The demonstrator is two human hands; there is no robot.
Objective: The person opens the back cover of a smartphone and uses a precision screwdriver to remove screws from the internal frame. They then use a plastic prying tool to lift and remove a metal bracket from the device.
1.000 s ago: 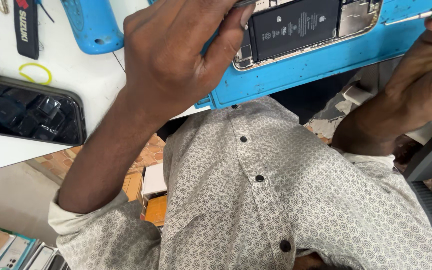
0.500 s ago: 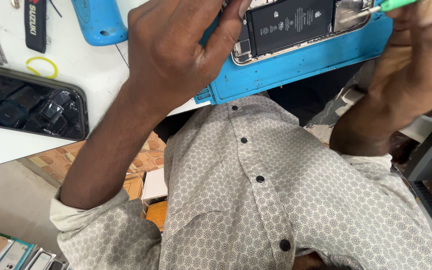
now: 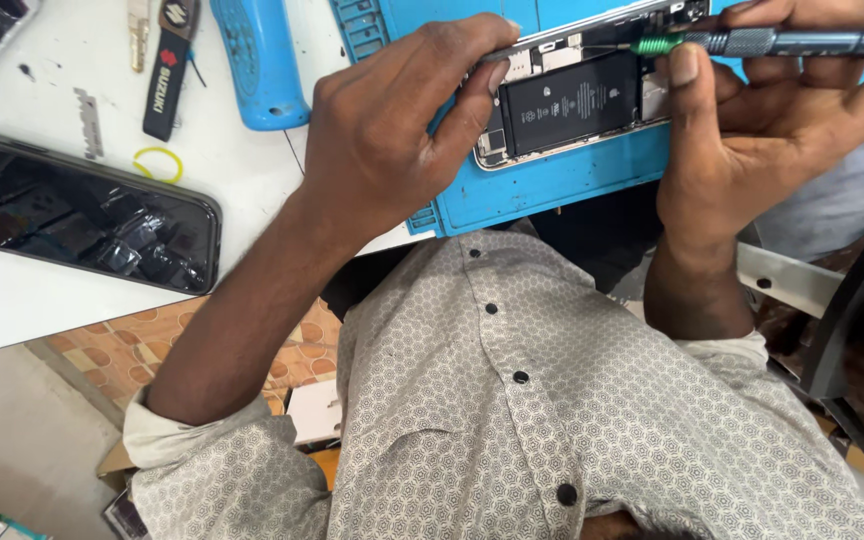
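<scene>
Far left on the white tabletop [image 3: 12, 300]: a black glossy phone lying flat [image 3: 82, 222], a small yellow loop [image 3: 157, 163] just above it, a black-and-red strap key fob [image 3: 167, 70] and a blue plastic tool case [image 3: 257, 62] further up. Next, the left hand [image 3: 392, 150] – fingers curled over the edge of the opened phone chassis with a black rectangular battery [image 3: 574, 100], thumb and fingertips pinching its metal frame to pin it down; closed around the frame, nothing else in it. The chassis sits on the blue silicone repair mat [image 3: 542, 190] at the table's near edge, just above the person's patterned shirt. Right of it, the right hand [image 3: 752, 130] is wrapped round a slim dark metal screwdriver with a green collar [image 3: 752, 42], thumb pressed near the collar, the tip lying at the top edge of the battery area – can't tell if it's seated in a screw. Handling judgement: chassis is light, stiff but thin, and slippery on its metal rim; open internals and battery look fragile, so hold by the frame edges only, not the battery or flex parts. Driver is light, with a knurled barrel near the collar; a pinch close to the tip looks best for control.
</scene>
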